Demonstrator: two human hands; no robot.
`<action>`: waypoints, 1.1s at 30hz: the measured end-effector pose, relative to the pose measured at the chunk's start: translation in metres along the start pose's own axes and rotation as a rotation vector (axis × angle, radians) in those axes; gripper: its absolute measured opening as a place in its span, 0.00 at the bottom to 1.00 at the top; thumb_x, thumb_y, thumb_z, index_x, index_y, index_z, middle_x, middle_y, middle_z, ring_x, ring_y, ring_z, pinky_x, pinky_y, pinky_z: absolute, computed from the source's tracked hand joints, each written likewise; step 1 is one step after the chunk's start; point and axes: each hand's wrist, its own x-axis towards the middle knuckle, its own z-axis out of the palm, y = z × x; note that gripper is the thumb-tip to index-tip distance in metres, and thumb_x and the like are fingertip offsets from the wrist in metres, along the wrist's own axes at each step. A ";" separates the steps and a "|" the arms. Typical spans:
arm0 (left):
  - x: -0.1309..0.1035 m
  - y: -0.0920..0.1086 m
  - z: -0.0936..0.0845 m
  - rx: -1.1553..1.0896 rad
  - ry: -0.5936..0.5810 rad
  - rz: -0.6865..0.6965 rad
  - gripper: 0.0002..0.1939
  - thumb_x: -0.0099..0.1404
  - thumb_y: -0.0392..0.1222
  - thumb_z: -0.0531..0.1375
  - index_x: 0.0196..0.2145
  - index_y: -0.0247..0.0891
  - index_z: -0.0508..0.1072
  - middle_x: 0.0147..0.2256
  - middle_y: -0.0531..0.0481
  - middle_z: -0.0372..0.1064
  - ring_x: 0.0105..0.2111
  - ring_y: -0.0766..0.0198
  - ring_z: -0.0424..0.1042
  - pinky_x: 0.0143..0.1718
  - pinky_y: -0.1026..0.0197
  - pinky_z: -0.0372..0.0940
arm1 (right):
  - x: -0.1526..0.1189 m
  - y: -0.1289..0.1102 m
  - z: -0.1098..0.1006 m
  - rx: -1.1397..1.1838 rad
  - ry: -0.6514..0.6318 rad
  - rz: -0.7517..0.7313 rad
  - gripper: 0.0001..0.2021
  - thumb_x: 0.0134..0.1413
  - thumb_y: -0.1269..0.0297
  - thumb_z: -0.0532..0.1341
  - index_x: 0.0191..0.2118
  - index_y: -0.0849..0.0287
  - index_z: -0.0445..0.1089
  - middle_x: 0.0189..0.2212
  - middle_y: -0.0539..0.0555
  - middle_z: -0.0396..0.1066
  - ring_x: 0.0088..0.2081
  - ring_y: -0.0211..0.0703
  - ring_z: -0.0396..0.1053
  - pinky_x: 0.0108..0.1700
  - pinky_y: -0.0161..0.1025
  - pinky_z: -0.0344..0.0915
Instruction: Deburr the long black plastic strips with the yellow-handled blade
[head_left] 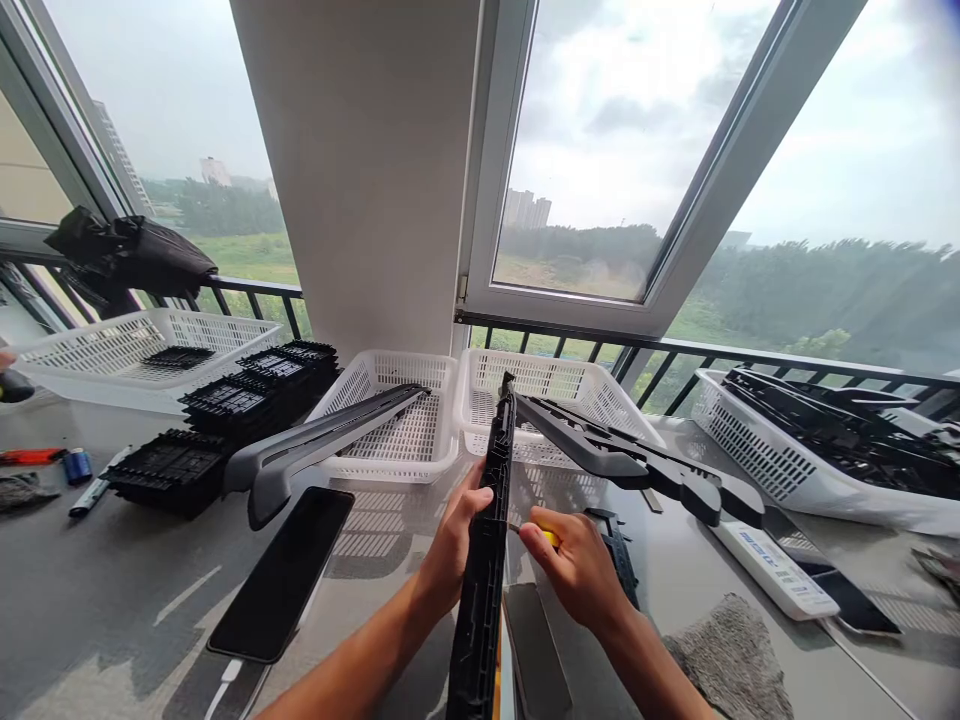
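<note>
A long black plastic trim strip [484,570] stands tilted up in front of me, its ribbed inner side showing. My left hand [454,535] is closed round it at mid-length, thumb on its edge. My right hand [574,565] is closed round a yellow-handled tool [551,537]. The tool's thin tip meets or nearly meets the strip's right edge; its exact kind is mostly hidden by my fingers. Beneath my hands lies a grey phone-like slab [536,645]. Just beyond my right hand is a dark caliper-like tool [619,550].
Grey trim pieces lean on two white baskets [397,467] [562,372]. Black grid parts [176,465] are stacked left, near a large phone [285,570]. A power strip [780,570], grey cloth [731,655] and full basket [757,440] are right. Another person's hand [6,360] shows far left.
</note>
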 end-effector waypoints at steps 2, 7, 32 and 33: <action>0.002 -0.001 -0.001 -0.014 0.007 0.016 0.36 0.64 0.60 0.67 0.63 0.36 0.74 0.22 0.60 0.60 0.20 0.68 0.54 0.21 0.65 0.52 | -0.002 -0.001 0.002 -0.009 -0.050 -0.042 0.36 0.72 0.29 0.47 0.23 0.56 0.57 0.18 0.45 0.54 0.23 0.36 0.52 0.31 0.38 0.44; 0.002 0.008 0.002 0.092 0.071 0.104 0.26 0.64 0.55 0.68 0.53 0.36 0.80 0.23 0.59 0.61 0.24 0.67 0.60 0.27 0.66 0.59 | -0.004 -0.004 0.003 -0.026 -0.095 -0.080 0.35 0.71 0.30 0.50 0.24 0.56 0.60 0.18 0.46 0.57 0.23 0.36 0.54 0.31 0.38 0.45; 0.000 0.000 0.008 0.248 -0.077 -0.038 0.23 0.61 0.56 0.69 0.46 0.38 0.75 0.22 0.63 0.54 0.20 0.71 0.51 0.22 0.65 0.47 | 0.004 0.012 -0.018 -0.085 0.186 0.076 0.36 0.69 0.27 0.47 0.22 0.53 0.57 0.16 0.47 0.59 0.21 0.38 0.52 0.29 0.39 0.48; 0.000 0.001 0.008 0.246 -0.070 -0.032 0.22 0.61 0.56 0.69 0.46 0.38 0.75 0.23 0.62 0.55 0.20 0.71 0.51 0.23 0.65 0.48 | 0.004 0.013 -0.017 -0.084 0.188 0.075 0.36 0.69 0.27 0.47 0.21 0.53 0.57 0.16 0.47 0.59 0.21 0.38 0.53 0.29 0.39 0.48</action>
